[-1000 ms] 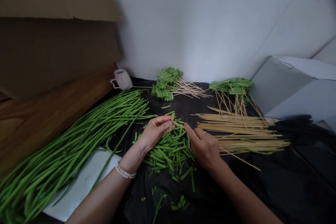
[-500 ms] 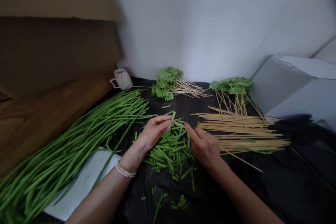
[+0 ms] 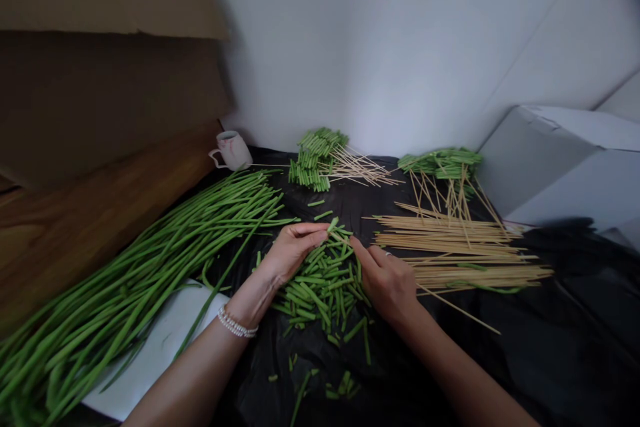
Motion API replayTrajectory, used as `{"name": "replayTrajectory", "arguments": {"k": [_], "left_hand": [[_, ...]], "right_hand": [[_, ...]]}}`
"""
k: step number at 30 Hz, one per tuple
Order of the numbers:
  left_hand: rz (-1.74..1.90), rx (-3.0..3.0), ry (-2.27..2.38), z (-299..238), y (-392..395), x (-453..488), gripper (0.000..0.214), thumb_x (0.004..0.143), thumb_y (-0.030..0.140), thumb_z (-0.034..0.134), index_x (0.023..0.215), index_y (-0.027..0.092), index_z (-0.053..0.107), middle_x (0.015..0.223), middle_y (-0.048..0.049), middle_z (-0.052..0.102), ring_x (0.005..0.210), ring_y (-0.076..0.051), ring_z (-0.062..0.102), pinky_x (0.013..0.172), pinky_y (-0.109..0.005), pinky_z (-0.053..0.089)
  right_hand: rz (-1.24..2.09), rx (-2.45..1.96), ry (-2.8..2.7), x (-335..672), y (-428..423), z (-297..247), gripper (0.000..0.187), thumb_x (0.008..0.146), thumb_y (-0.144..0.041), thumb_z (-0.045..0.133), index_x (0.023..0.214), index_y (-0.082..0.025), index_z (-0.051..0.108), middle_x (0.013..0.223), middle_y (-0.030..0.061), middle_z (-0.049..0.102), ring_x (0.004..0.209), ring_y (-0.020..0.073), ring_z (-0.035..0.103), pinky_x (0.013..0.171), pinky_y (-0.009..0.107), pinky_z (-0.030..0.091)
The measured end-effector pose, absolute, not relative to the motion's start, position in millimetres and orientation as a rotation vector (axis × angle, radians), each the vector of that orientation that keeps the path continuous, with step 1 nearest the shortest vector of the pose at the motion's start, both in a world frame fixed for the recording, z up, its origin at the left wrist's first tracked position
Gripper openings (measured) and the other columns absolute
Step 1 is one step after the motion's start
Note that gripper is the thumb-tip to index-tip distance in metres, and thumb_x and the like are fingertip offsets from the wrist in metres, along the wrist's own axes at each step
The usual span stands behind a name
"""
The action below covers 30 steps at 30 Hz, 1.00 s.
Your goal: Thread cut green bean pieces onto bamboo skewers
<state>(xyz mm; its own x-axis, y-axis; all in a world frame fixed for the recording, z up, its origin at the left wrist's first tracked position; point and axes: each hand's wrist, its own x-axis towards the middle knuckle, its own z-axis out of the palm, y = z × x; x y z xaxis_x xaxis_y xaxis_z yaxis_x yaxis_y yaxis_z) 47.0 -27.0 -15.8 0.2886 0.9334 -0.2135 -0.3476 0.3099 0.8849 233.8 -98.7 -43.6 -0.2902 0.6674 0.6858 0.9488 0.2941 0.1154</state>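
Green cut beans (image 3: 320, 287) lie heaped on a black sheet (image 3: 550, 347), directly under and between a person's two hands, as seen from the head camera. The left hand (image 3: 293, 250) pinches a single bean piece (image 3: 332, 224) between thumb and fingertips, holding it just above the far edge of the heap. The right hand (image 3: 387, 280) is closed around a thin skewer (image 3: 460, 310), whose tail runs out to that hand's right, low over the sheet. Its front end points toward the bean piece, and whether the two touch cannot be told. A bracelet (image 3: 235, 327) circles the left wrist. To the left of the left hand, a thick sheaf of long beans (image 3: 150, 267) stretches diagonally, its near end lying over white paper (image 3: 150, 357). Just right of the right hand sits a pile of bare skewers (image 3: 460, 247). Beyond both hands, against the wall, rest two threaded bundles (image 3: 317, 157) (image 3: 443, 163). A cup (image 3: 233, 150) stands beyond the left hand, beside the nearer bundle. A white box (image 3: 565, 167) sits well to the right, and cardboard (image 3: 100, 47) rises far to the left.
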Motion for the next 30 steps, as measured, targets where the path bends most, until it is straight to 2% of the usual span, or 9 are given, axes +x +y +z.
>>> {"name": "replayTrajectory", "arguments": {"k": [7, 16, 23, 30], "left_hand": [[0.968, 0.880, 0.852, -20, -28, 48, 0.026, 0.060, 0.022, 0.085, 0.084, 0.015, 0.077, 0.080, -0.0061, 0.076, 0.071, -0.013, 0.067, 0.077, -0.026, 0.052], [1.040, 0.868, 0.857, -16, -26, 47, 0.025, 0.060, 0.023, 0.085, 0.082, 0.014, 0.075, 0.075, -0.0028, 0.073, 0.069, -0.010, 0.066, 0.071, -0.020, 0.050], [1.084, 0.723, 0.840, -13, -18, 41, 0.028, 0.054, 0.021, 0.088, 0.077, 0.011, 0.074, 0.069, -0.0024, 0.069, 0.063, -0.008, 0.061, 0.061, -0.017, 0.049], [1.038, 0.710, 0.825, -15, -20, 41, 0.025, 0.057, 0.018, 0.086, 0.078, 0.011, 0.074, 0.071, -0.0037, 0.070, 0.064, -0.008, 0.062, 0.064, -0.019, 0.050]], "right_hand": [[-0.690, -1.421, -2.036, 232, -99, -45, 0.037, 0.088, -0.009, 0.043, 0.118, -0.017, 0.063, 0.064, -0.0014, 0.055, 0.055, 0.0106, 0.044, 0.057, 0.029, 0.027], [-0.717, -1.420, -2.061, 235, -97, -41, 0.032, 0.090, -0.014, 0.047, 0.117, -0.017, 0.063, 0.064, -0.0017, 0.055, 0.056, 0.0110, 0.044, 0.058, 0.029, 0.028], [-0.683, -1.468, -2.011, 237, -96, -40, 0.023, 0.090, -0.014, 0.049, 0.102, -0.020, 0.067, 0.063, -0.0024, 0.055, 0.056, 0.0110, 0.044, 0.057, 0.028, 0.026], [-0.676, -1.439, -1.992, 236, -98, -42, 0.023, 0.091, -0.013, 0.046, 0.101, -0.020, 0.066, 0.061, -0.0028, 0.055, 0.056, 0.0106, 0.044, 0.057, 0.027, 0.026]]}}
